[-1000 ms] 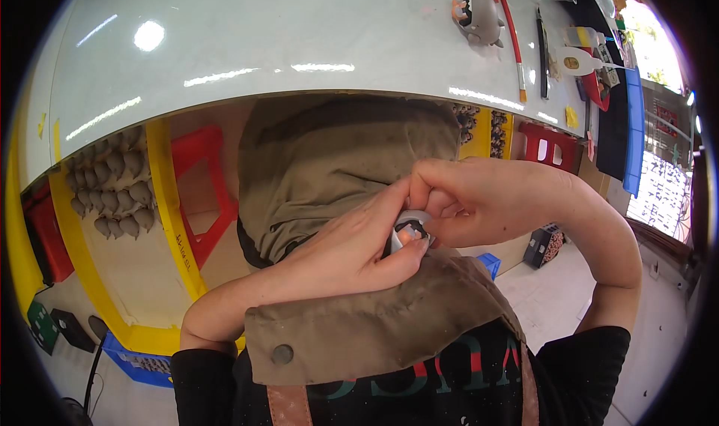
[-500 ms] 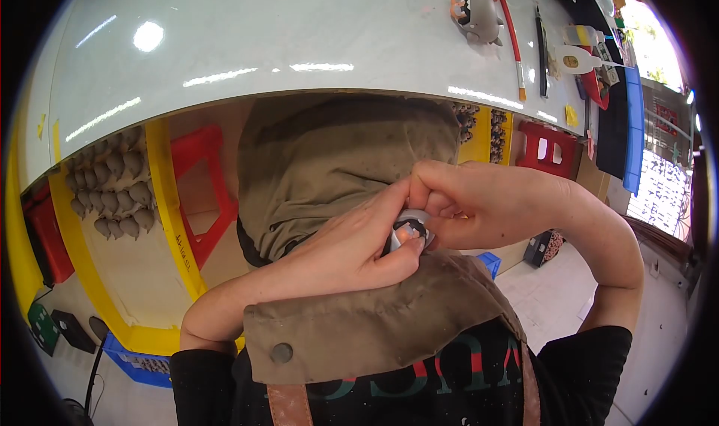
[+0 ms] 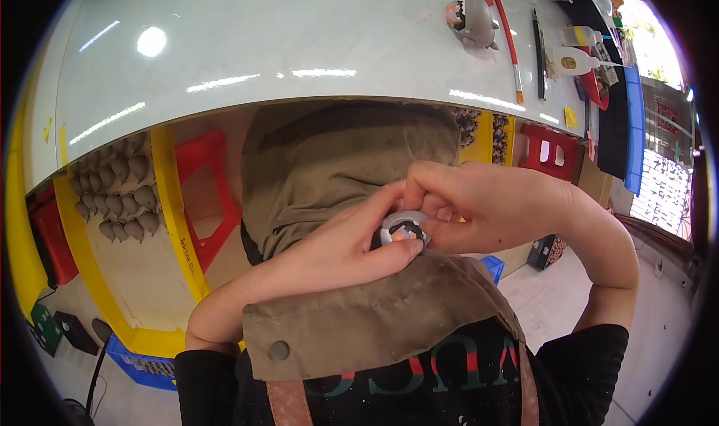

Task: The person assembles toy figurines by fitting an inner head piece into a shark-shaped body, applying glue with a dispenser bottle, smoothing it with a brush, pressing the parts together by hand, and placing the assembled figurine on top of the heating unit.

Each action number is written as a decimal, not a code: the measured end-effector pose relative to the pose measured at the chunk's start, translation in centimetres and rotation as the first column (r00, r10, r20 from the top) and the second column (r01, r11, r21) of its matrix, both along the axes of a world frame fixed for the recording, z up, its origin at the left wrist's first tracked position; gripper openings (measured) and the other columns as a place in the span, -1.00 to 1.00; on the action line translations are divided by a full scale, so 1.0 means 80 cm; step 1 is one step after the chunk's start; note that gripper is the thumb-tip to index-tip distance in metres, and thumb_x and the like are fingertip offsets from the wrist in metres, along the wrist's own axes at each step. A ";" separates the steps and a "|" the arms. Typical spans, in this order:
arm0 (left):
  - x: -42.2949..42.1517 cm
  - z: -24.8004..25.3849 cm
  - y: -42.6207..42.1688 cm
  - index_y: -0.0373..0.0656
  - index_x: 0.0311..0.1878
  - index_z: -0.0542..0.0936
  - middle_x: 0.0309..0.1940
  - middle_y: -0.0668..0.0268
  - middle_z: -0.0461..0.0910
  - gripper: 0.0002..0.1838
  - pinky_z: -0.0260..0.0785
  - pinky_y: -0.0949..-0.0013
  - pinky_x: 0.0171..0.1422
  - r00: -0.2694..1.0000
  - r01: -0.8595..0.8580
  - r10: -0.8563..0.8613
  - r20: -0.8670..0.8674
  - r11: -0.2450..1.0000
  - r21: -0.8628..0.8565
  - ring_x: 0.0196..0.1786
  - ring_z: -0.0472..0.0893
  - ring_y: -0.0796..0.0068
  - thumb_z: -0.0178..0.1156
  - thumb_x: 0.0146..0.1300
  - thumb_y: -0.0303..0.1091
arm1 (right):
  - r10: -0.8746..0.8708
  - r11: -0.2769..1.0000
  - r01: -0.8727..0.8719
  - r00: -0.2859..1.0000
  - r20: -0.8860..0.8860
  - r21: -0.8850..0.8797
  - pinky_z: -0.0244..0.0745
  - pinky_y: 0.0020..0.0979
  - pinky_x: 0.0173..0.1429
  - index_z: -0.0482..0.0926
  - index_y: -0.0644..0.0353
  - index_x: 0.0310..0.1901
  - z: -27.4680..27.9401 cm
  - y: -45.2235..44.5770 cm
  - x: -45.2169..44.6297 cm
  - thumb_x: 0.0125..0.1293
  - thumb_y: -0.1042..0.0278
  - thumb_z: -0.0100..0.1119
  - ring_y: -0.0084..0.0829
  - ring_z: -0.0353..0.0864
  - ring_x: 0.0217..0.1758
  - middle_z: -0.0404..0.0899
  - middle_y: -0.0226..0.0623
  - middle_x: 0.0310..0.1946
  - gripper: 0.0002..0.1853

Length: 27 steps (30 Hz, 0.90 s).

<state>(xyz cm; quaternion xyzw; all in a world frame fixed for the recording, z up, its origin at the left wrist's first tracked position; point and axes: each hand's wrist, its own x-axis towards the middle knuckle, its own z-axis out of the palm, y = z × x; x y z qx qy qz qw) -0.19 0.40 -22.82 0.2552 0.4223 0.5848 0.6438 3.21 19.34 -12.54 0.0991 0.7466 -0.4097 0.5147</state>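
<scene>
Above my lap, my left hand (image 3: 348, 239) is closed around a small grey toy figurine (image 3: 405, 220), its thumb pressed along the lower edge. The figurine has a dark, jagged mouth opening with an orange-and-white part inside. My right hand (image 3: 487, 209) has curled fingers and pinches at the figurine's right side; its thumb touches the rim. Whether a small piece sits between those fingertips is hidden. A similar grey figurine (image 3: 479, 23) with fins and a toothed mouth lies on the white table (image 3: 262, 44).
A red paintbrush (image 3: 508, 47), a black pen-like tool (image 3: 539, 55) and a squeeze bottle (image 3: 575, 61) lie at the table's right. To my left, a yellow-rimmed tray (image 3: 176, 224) holds rows of grey parts (image 3: 123, 201). Red stools (image 3: 206, 201) and a blue crate (image 3: 138, 362) stand below.
The figurine has turned slightly in my left hand, so its mouth opening shows more. Both hands remain close together, and the whole view has shifted a little.
</scene>
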 end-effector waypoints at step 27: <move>-0.003 -0.007 -0.017 -0.27 0.43 0.13 0.20 0.18 0.40 -0.36 0.24 0.42 0.29 0.989 -0.148 0.149 0.016 0.986 -0.073 0.23 0.41 0.46 0.08 0.41 -0.20 | -0.544 0.838 0.476 0.679 -0.494 -0.267 0.35 -0.50 0.08 0.37 0.22 0.18 -0.090 -0.029 0.092 0.13 0.47 0.35 -0.58 0.44 -0.01 0.46 -0.39 -0.01 -0.44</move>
